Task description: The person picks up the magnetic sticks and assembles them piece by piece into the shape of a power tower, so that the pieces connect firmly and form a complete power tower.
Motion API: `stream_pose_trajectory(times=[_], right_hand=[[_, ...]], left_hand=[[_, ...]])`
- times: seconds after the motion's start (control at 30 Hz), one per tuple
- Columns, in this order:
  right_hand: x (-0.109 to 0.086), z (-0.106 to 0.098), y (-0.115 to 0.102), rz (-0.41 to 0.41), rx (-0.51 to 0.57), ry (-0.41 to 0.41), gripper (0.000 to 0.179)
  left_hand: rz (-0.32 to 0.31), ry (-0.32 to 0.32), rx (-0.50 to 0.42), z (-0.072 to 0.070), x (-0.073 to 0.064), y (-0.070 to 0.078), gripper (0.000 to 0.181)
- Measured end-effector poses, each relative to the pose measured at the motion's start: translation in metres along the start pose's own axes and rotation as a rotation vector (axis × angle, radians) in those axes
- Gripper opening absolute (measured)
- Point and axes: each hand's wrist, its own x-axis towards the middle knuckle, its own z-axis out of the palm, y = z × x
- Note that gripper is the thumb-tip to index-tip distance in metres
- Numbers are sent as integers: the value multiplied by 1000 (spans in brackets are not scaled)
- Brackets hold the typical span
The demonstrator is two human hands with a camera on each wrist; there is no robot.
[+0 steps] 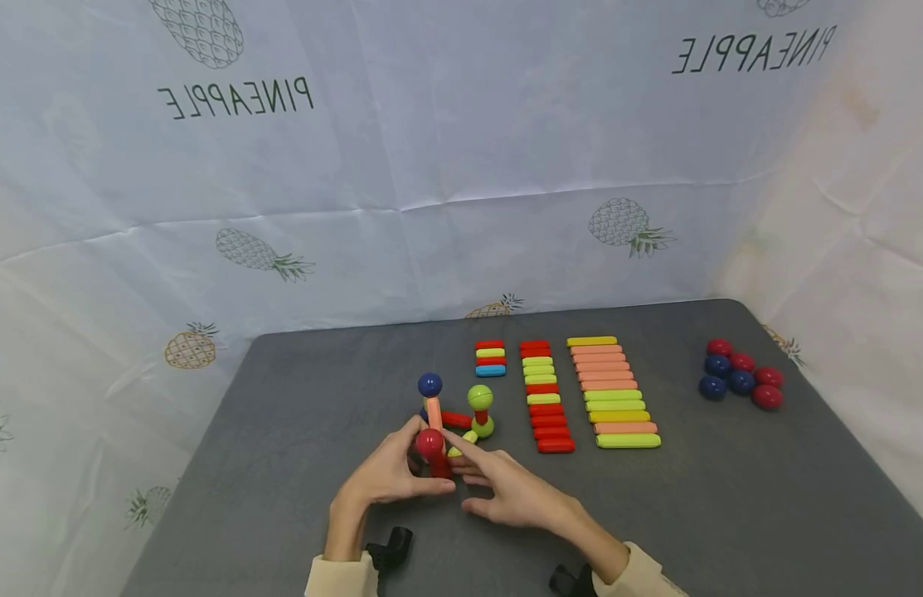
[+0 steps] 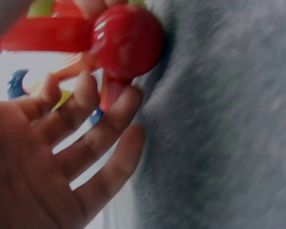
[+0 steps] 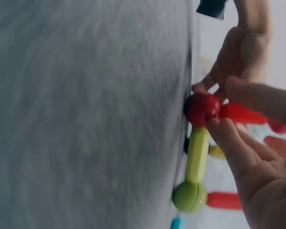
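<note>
A ball-and-rod toy frame stands between the two hands. Its near post has a red ball [image 1: 429, 444] on top, a red rod [image 3: 241, 113] and a lower red ball [image 2: 128, 42] at the tabletop. My left hand [image 1: 386, 473] curls round this near corner, thumb in front, fingers behind. From the other side my right hand [image 1: 517, 489] has its thumb by the red rod and its fingertips on the lower red ball. A yellow-green rod [image 3: 197, 155] joins that ball to a green ball [image 3: 189, 196]. A blue ball [image 1: 429, 385] tops another post, above an orange rod [image 1: 434, 413].
Short rods [image 1: 491, 371], a column of red and yellow-green rods [image 1: 556, 446] and a column of longer rods [image 1: 629, 441] lie right of the frame. Red and blue balls [image 1: 741, 382] cluster far right. A printed cloth [image 1: 461, 149] hangs behind the dark table [image 1: 319, 373].
</note>
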Motion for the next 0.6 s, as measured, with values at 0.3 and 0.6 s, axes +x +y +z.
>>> stream_pose_trajectory(times=[0.3,0.6], right_hand=[[-41,-59,0,-26,-297,200,37],[-96,-113,19,270,-662,476,21]], left_hand=[[-19,139,79,0,2,0,35],[-55,360,106,-4,3,-1,27]])
